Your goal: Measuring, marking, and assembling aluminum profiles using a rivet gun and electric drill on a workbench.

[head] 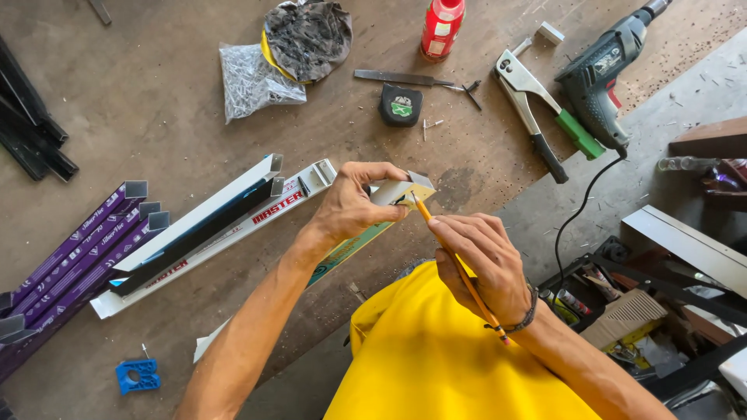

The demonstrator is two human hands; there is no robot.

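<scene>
Yellow cloth of the person's shirt (pixel 436 358) fills the near foreground, and from there I look left to right across the bench (pixel 156 101). At far left lie black metal lengths (pixel 31 124), then a stack of purple-wrapped channels (pixel 70 257), with a small blue plastic jig (pixel 138 376) near the bench edge. Beside them run white aluminium channels (pixel 210 225), slanting up toward the right. Behind sit a clear bag of rivets (pixel 253 78) and a grey rag (pixel 307 35). The left hand (pixel 350 204) is closed round the end of a pale metal profile (pixel 401 193), thumb on top and fingers curled beneath, pinning it at the bench edge. That profile's long axis runs from lower left to upper right, its open cut end facing the right hand. It looks light, stiff and thin-walled, probably sharp at the cut, so holding the flat faces just behind the end seems safest. The right hand (pixel 482 260) pinches an orange pencil (pixel 455 264) in a writing hold, its tip touching the profile's end. Further right lie a tape measure (pixel 401 105), a red bottle (pixel 442 27), a hand riveter (pixel 537 109) and a corded drill (pixel 603 74).
</scene>
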